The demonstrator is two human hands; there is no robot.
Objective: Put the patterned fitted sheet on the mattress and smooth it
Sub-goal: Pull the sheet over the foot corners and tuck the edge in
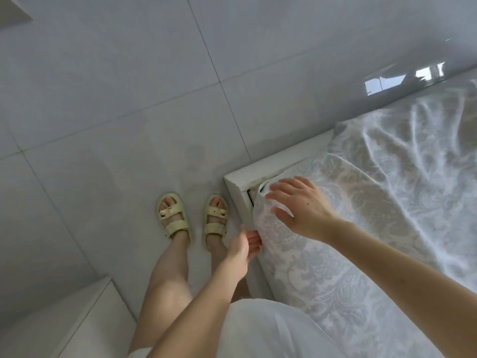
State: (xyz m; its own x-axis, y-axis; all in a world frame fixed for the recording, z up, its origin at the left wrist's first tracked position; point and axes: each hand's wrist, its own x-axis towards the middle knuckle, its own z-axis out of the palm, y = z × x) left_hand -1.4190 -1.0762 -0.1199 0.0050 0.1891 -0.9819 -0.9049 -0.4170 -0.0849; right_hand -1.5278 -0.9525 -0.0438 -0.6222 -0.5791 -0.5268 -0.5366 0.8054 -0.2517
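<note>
Pressing sheet (361, 202) flat at the corner with splayed right hand (300, 208); left hand (244, 245) at its edge, grip unclear. Best tug edge fully under.

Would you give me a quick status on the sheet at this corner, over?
Right hand flat on sheet at the corner. Left hand at its side edge, grip unclear. Wrinkles farther in. No obstruction seen.

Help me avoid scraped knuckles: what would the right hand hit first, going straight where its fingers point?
Likely the corner of the white bed frame, just beyond the patterned fitted sheet corner that the right hand rests on; depth is unclear.
</note>
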